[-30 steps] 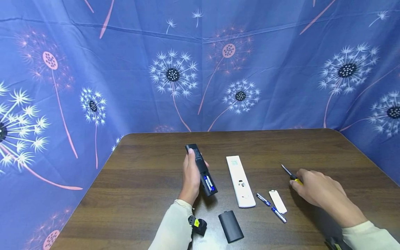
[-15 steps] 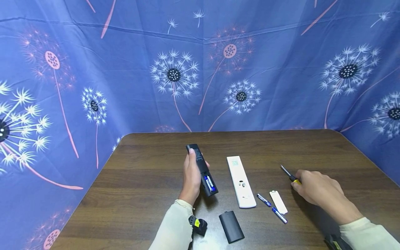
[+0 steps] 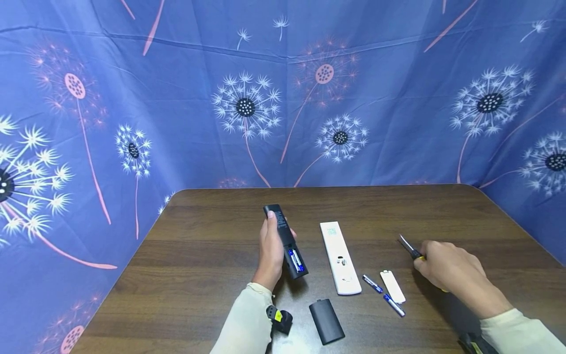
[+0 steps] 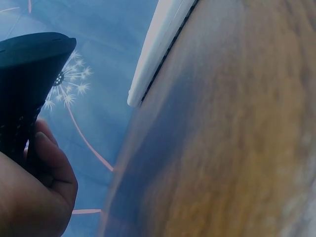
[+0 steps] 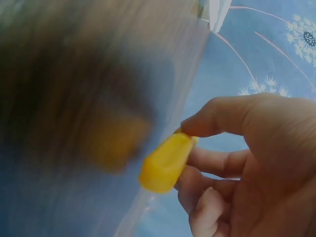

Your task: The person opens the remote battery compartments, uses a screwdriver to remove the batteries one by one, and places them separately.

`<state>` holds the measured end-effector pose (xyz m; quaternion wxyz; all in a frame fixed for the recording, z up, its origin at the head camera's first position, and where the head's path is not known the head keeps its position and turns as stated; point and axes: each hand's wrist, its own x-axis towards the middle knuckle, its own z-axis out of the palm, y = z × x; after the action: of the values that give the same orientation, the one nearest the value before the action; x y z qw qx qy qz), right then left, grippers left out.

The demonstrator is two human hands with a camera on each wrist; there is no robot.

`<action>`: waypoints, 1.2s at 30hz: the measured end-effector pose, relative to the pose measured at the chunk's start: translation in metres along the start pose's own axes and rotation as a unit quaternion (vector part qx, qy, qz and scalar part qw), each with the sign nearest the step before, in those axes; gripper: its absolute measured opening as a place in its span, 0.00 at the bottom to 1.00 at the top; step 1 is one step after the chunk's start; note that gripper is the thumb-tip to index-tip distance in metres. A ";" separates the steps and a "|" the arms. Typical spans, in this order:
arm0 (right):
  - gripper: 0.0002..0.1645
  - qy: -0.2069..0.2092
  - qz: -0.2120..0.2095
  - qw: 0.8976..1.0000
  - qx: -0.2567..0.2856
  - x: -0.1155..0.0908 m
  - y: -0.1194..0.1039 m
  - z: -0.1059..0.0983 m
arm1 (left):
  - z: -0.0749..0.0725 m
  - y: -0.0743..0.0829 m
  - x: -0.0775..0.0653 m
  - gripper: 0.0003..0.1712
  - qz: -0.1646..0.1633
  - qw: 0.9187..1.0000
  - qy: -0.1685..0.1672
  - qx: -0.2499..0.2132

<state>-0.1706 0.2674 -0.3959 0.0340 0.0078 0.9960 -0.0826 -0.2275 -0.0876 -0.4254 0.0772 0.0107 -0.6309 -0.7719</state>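
Observation:
In the head view my left hand (image 3: pixel 270 253) grips a black remote control (image 3: pixel 283 227), its thumb along the side. The remote's battery bay is uncovered, and blue-and-white batteries (image 3: pixel 296 260) lie in it. My right hand (image 3: pixel 453 270) holds a screwdriver (image 3: pixel 412 248) by its black-and-yellow handle just over the table, tip pointing away to the left. From the right wrist, the yellow handle end (image 5: pixel 167 165) shows between thumb and fingers. Between the hands lies a white remote control (image 3: pixel 340 258). The left wrist view shows the black remote (image 4: pixel 29 84) from its end, fingers curled round it.
Two loose batteries (image 3: pixel 372 283) lie by a small white battery cover (image 3: pixel 392 286), right of the white remote. A black battery cover (image 3: pixel 326 321) lies near the front of the wooden table (image 3: pixel 199 275). A blue dandelion-print cloth (image 3: pixel 185 98) hangs behind.
The screwdriver has turned slightly in my right hand, and its yellow end now shows below the palm. My left hand and the black remote stay where they were.

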 end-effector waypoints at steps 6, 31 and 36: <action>0.10 0.037 0.004 0.999 0.022 -0.001 -0.002 0.000 | -0.001 0.000 0.000 0.36 -0.006 1.000 0.001 -0.003; 0.08 0.189 -0.113 0.973 0.066 -0.005 -0.030 0.011 | -0.001 0.002 -0.001 0.39 -0.011 1.000 -0.018 0.006; 0.11 0.181 -0.141 0.970 0.077 -0.007 -0.040 0.010 | -0.002 0.001 -0.001 0.37 -0.010 1.000 -0.024 0.005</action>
<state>-0.1636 0.2264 -0.3987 -0.1593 -0.1155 0.9674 -0.1597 -0.2265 -0.0898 -0.4249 0.0544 -0.0007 -0.6365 -0.7694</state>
